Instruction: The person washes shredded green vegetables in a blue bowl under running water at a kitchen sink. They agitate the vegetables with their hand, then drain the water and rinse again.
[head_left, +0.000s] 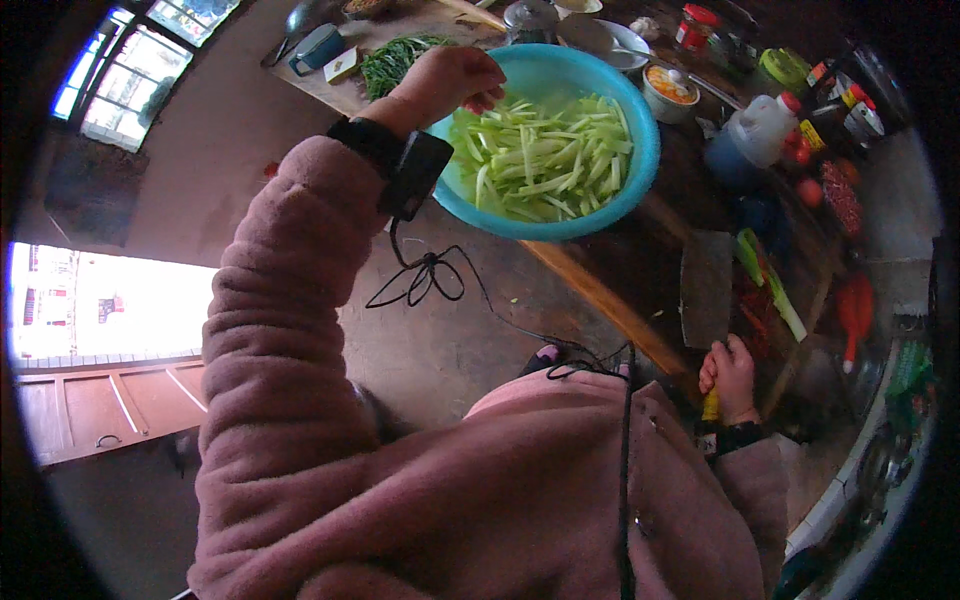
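Note:
My left hand (459, 81) is over the left rim of a turquoise plastic basin (649, 169), its fingers bent downward; whether they touch the rim or hold anything cannot be told. Pale green vegetable strips (544, 157) lie heaped inside the basin. At the lower right, my right hand (731, 375) grips the yellow handle of a cleaver (706, 289), whose broad blade points away from me over the dark tabletop. Just right of the blade lie a green and white stalk (772, 285) and some dark red pieces (752, 311), perhaps chillies.
Behind the basin are leafy greens (397, 61), a blue mug (316, 49) and a lidded metal pot (531, 19). A bowl of orange food (670, 91), a plastic jug (757, 131) and several jars stand at the right. A black cable (429, 262) hangs from my left wrist.

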